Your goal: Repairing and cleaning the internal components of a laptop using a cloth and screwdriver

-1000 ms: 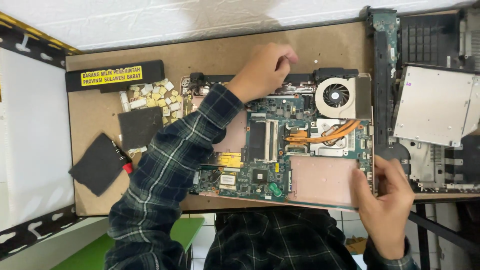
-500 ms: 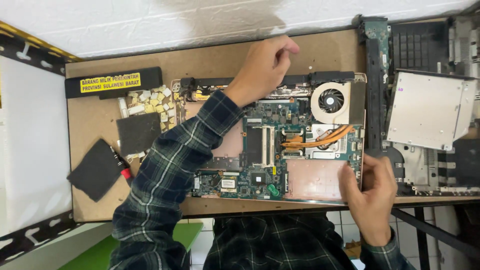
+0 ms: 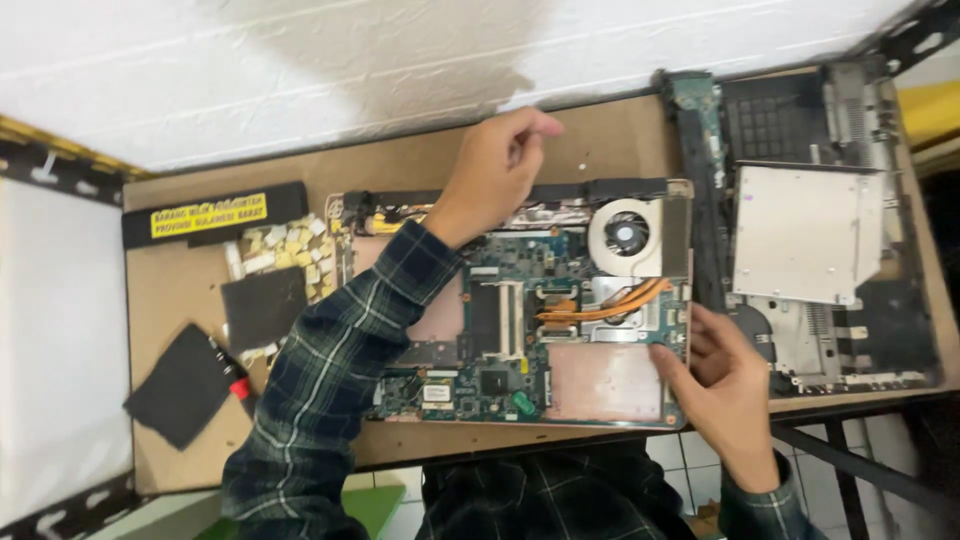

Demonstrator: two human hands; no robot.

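Observation:
A bare laptop base with its motherboard (image 3: 520, 330) lies in the middle of a brown board. It has a round fan (image 3: 627, 235) and copper heat pipes (image 3: 600, 305). My left hand (image 3: 495, 165) reaches across and grips the base's far edge near the hinge strip. At the near right corner my right hand (image 3: 725, 385) holds the base's right edge, fingers curled around it.
To the right lie a laptop bottom shell (image 3: 860, 330) and a silver optical drive (image 3: 805, 232). On the left sit a black battery with a yellow label (image 3: 210, 215), a pile of small key parts (image 3: 285, 255), two black pads (image 3: 185, 385) and a red-tipped tool (image 3: 232, 375).
My right hand slid up from below the table edge onto the base's right edge. The left hand stayed on the far edge.

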